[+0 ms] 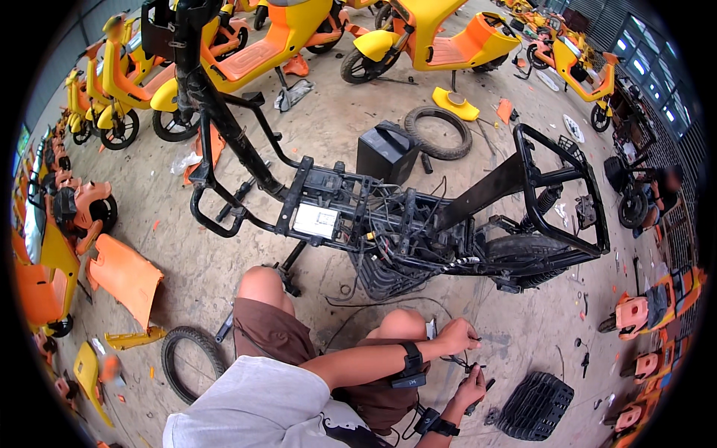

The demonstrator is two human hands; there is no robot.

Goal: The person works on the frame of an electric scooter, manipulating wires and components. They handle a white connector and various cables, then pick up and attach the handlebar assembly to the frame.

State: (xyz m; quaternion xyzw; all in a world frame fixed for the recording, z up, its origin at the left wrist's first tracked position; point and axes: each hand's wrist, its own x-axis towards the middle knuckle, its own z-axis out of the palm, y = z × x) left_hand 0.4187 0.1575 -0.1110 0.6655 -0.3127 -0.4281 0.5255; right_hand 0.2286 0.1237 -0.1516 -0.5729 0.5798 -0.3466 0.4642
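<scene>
My left hand [455, 337] is closed in a pinch, with a tiny dark bit at its fingertips that is too small to name. Just below it, my right hand [470, 390] grips a thin black cable [457, 360] with small dark ends. A longer dark object also shows beside the right palm, partly hidden by the fingers. In front of my knees stands a stripped black scooter frame [347, 201], with bundled wires [388, 231] at its middle and a rear wheel [526, 250] on its right. A thin cable loops over the floor from near the frame toward my hands.
A ribbed black plastic panel [535, 405] lies right of my hands. Loose tyres [439, 133] [191, 364], a black battery box [387, 153] and an orange panel [127, 280] lie around the frame. Yellow scooters [433, 37] stand behind; another person [661, 198] is at far right.
</scene>
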